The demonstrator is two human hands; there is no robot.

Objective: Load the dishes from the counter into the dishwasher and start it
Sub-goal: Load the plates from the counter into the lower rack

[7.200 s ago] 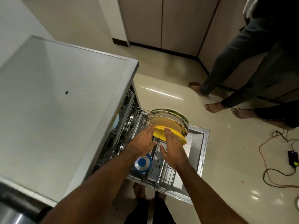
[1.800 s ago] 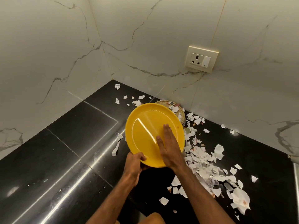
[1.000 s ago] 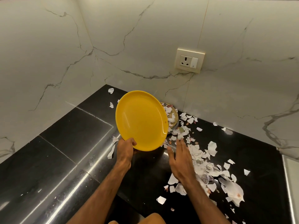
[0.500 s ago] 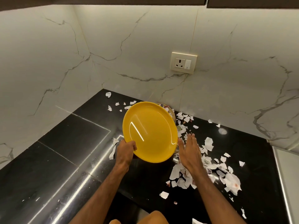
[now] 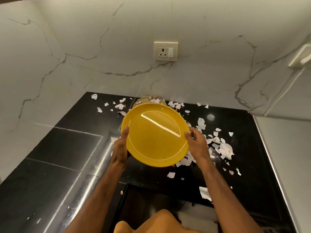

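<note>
Now left hand point(image 5: 119, 147) and right hand point(image 5: 198, 144) grip opposite rims of the yellow plate point(image 5: 154, 137), fingers point(image 5: 195, 132) curled.

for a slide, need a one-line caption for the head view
A round yellow plate held by left hand and right hand over a black counter littered with white scraps

The plate point(image 5: 154, 137) hides most of a dish point(image 5: 146, 99) behind it, perhaps a bowl, and most fingers of the left hand point(image 5: 120, 145) and right hand point(image 5: 197, 143). The right edge crops a white fixture point(image 5: 301, 56).
</note>
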